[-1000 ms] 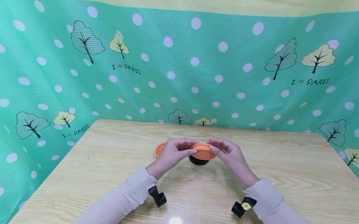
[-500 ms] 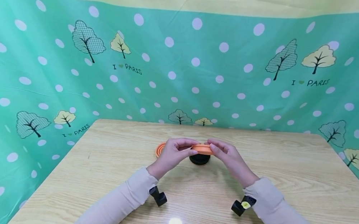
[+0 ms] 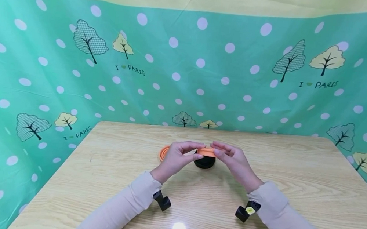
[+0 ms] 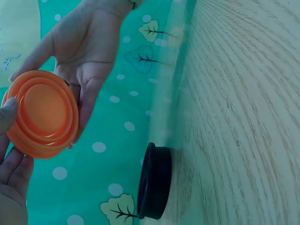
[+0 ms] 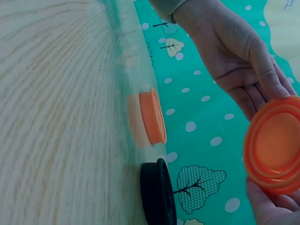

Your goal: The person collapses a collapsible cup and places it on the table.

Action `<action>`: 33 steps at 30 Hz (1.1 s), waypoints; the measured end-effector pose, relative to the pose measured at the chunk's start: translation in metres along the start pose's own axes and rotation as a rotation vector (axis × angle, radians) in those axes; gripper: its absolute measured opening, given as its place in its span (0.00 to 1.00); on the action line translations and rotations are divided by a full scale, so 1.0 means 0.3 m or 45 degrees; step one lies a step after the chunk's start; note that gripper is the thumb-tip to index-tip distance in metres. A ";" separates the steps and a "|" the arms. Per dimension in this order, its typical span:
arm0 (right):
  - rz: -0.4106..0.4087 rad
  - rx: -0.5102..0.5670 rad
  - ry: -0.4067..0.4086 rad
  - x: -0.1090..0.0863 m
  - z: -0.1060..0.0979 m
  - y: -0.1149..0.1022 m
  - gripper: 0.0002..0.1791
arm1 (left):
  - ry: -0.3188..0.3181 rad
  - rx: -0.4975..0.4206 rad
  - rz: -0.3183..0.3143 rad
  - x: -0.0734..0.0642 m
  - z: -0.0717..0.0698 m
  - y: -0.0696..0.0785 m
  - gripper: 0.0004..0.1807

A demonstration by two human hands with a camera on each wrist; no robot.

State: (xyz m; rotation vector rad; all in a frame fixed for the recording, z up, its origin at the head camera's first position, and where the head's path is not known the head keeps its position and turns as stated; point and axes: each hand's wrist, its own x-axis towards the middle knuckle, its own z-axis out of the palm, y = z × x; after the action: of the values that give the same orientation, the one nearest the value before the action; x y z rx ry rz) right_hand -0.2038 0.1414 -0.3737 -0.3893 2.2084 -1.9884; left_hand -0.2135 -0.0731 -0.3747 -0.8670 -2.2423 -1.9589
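Between both hands, a little above the table, is an orange folded collapsible cup [image 3: 207, 152] with concentric rings, its round face filling much of the left wrist view [image 4: 46, 110]. My left hand [image 3: 178, 157] pinches its left edge between thumb and fingers. At its right edge my right hand [image 3: 234, 163] pinches it the same way. Just below the held cup, a black round piece of similar shape [image 3: 204, 163] lies on the table. To the left, partly hidden behind my left hand, lies a second orange ringed cup [image 3: 163, 152]; the right wrist view shows it low and flat [image 5: 152, 117].
The wood-grain table [image 3: 124, 182] ends at the back against a green dotted curtain [image 3: 201, 72] printed with trees. Black cameras sit on my left wrist [image 3: 162, 201] and right wrist [image 3: 245, 210]. A bright light reflection shows near the front of the table.
The held orange cup has tilted from showing its ringed face to showing mostly its edge, uncovering more of the black piece below. Both hands keep their pinch and have barely moved.
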 end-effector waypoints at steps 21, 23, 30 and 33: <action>-0.408 0.008 0.042 -0.021 0.004 -0.006 0.37 | -0.331 -0.081 -0.264 -0.006 -0.013 0.110 0.45; -0.442 0.000 0.032 -0.023 0.005 -0.006 0.38 | -0.356 -0.104 -0.257 -0.007 -0.012 0.113 0.46; -0.548 -0.004 -0.030 -0.028 0.005 -0.006 0.41 | -0.333 -0.134 -0.233 0.006 -0.008 0.025 0.45; -0.583 -0.019 -0.068 -0.030 0.004 -0.007 0.43 | -0.318 -0.135 -0.213 0.006 -0.008 0.012 0.45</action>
State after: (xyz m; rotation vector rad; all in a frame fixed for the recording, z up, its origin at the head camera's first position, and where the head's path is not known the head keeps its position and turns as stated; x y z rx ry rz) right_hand -0.1945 0.1426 -0.3723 -1.0173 2.2532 -2.1319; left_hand -0.2142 -0.0743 -0.3702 -1.0192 -2.4359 -2.1686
